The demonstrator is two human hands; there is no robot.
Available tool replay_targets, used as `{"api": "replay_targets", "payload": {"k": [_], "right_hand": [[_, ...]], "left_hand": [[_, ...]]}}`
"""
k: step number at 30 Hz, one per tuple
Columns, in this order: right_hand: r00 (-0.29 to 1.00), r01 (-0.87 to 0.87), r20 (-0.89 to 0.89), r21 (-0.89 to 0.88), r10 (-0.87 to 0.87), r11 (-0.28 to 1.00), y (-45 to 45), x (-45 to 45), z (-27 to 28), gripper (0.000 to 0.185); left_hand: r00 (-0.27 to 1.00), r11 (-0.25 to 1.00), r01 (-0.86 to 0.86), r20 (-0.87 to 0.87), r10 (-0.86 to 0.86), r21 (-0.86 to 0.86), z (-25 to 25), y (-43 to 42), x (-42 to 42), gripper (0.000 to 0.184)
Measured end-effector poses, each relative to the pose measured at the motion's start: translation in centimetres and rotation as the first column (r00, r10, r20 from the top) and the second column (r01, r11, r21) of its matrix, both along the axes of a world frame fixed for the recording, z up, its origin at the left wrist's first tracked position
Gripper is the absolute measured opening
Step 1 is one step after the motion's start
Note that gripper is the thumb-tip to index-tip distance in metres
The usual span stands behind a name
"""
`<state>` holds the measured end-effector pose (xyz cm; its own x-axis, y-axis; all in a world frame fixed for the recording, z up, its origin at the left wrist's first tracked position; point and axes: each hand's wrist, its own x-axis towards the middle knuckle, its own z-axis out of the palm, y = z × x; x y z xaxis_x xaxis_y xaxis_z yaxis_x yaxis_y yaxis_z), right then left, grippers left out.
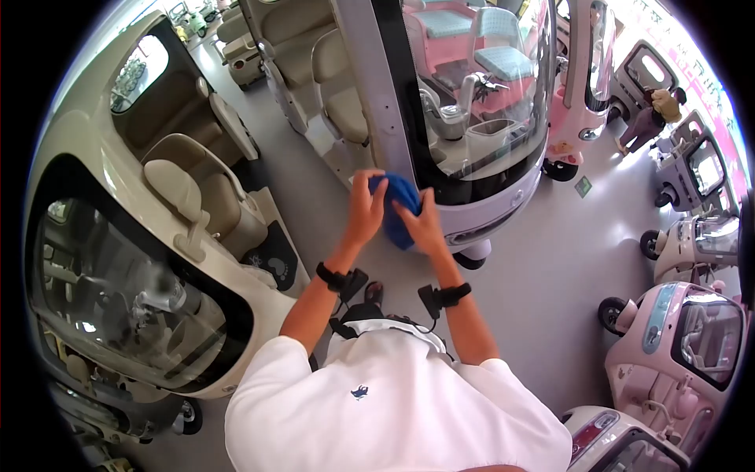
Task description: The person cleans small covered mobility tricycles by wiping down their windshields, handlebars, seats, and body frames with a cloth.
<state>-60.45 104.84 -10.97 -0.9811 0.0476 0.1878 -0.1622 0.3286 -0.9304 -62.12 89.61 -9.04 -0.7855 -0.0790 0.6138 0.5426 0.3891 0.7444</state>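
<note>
L hand (pixel 366 209) and R hand (pixel 422 226) both grip a blue cloth (pixel 401 189), bunched betw. them (prob. light, soft, unbreakable; best pinched at the side edges w/ thumbs). Just past it, the lavender minicar's (pixel 472 217) front corner; contact unclear. Farther: pink minicar (pixel 579 135), bending person (pixel 650 130).

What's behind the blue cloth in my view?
Around the blue cloth, grey floor shows below and the lilac vehicle at upper right. Whatever lies directly behind the cloth, left hand and right hand is hidden.
</note>
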Motion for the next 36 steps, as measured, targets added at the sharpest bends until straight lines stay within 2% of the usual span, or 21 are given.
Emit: {"api": "replay_targets", "payload": {"k": [1,3,4,5,6,7,9,10,14,16,20,22,23,25,26,28,29,31,36], "right_hand": [[0.998,0.019,-0.068,0.019,-0.018,1.000,0.1,-1.1,2.5,0.049],[0.970,0.096,-0.222,-0.008,-0.095,0.995,-0.1,-3.5,5.8,0.038],[0.973,0.099,-0.208,-0.011,-0.099,0.995,-0.2,-4.8,7.1,0.038],[0.903,0.088,-0.425,0.028,-0.068,0.996,-0.3,-6.2,8.3,0.034],[0.779,0.086,-0.627,0.072,-0.022,0.994,-0.2,-7.8,9.1,0.033],[0.776,0.085,-0.630,0.077,-0.018,0.993,-0.1,-9.4,9.5,0.033],[0.676,0.269,-0.735,0.307,0.048,0.913,0.5,-11.7,9.6,0.034],[0.685,0.270,-0.725,0.337,0.066,0.902,0.8,-13.4,8.3,0.035],[0.639,0.350,-0.768,0.344,0.046,0.871,2.1,-14.6,2.4,0.037],[0.665,0.346,-0.743,0.396,0.075,0.851,3.1,-13.9,-0.1,0.037],[0.724,0.301,-0.674,0.498,0.144,0.814,5.3,-11.9,-4.4,0.036],[0.741,0.291,-0.653,0.523,0.157,0.801,6.1,-10.9,-6.2,0.035],[0.748,0.274,-0.640,0.540,0.177,0.796,6.5,-10.1,-7.2,0.035],[0.794,0.263,-0.586,0.574,0.165,0.776,7.0,-8.6,-9.1,0.035],[0.825,0.229,-0.542,0.579,0.160,0.782,7.3,-7.9,-9.9,0.036],[0.885,0.178,-0.443,0.609,0.145,0.773,7.8,-6.5,-11.4,0.038],[0.896,0.182,-0.425,0.617,0.129,0.766,7.8,-5.9,-11.7,0.038],[0.917,0.181,-0.391,0.583,0.079,0.792,7.5,-4.8,-12.1,0.039],[0.927,0.235,-0.375,0.580,-0.001,0.780,6.1,-3.9,-11.6,0.039]], "left_hand": [[0.996,1.000,-0.031,-0.089,0.030,-0.006,2.0,0.1,-1.3,0.022],[0.966,0.995,-0.092,-0.245,0.083,-0.028,6.3,-0.3,-4.1,0.018],[0.944,0.991,-0.123,-0.312,0.103,-0.043,8.3,-0.8,-5.5,0.016],[0.920,0.987,-0.155,-0.371,0.126,-0.049,10.4,-1.1,-6.9,0.015],[0.886,0.981,-0.190,-0.438,0.151,-0.047,12.0,-1.4,-8.5,0.015],[0.884,0.981,-0.191,-0.441,0.154,-0.041,12.9,-1.6,-10.1,0.015],[0.887,0.959,-0.226,-0.443,0.131,-0.169,13.5,-2.3,-12.4,0.018],[0.925,0.966,-0.172,-0.369,0.091,-0.193,12.7,-2.4,-13.6,0.019],[0.958,0.985,-0.075,-0.284,0.028,-0.156,7.5,-2.1,-14.1,0.018],[0.981,0.979,-0.050,-0.196,0.010,-0.199,5.1,-2.1,-12.8,0.018],[0.996,0.985,-0.002,-0.090,-0.014,-0.174,0.5,-1.6,-10.5,0.019],[0.996,0.964,0.082,0.065,-0.068,-0.253,-1.8,-2.0,-10.1,0.021],[0.993,0.965,0.102,0.078,-0.085,-0.242,-2.3,-2.1,-10.0,0.021],[0.973,0.919,0.189,0.189,-0.129,-0.347,-3.3,-2.1,-9.6,0.023],[0.967,0.917,0.212,0.205,-0.149,-0.337,-4.0,-1.9,-9.1,0.023],[0.911,0.871,0.333,0.361,-0.199,-0.360,-5.4,-1.6,-8.6,0.023],[0.900,0.866,0.358,0.377,-0.220,-0.348,-6.0,-1.3,-8.5,0.023],[0.814,0.853,0.448,0.516,-0.266,-0.267,-7.2,-0.7,-8.0,0.022],[0.732,0.811,0.546,0.591,-0.338,-0.213,-9.2,-0.6,-8.1,0.025]]}}
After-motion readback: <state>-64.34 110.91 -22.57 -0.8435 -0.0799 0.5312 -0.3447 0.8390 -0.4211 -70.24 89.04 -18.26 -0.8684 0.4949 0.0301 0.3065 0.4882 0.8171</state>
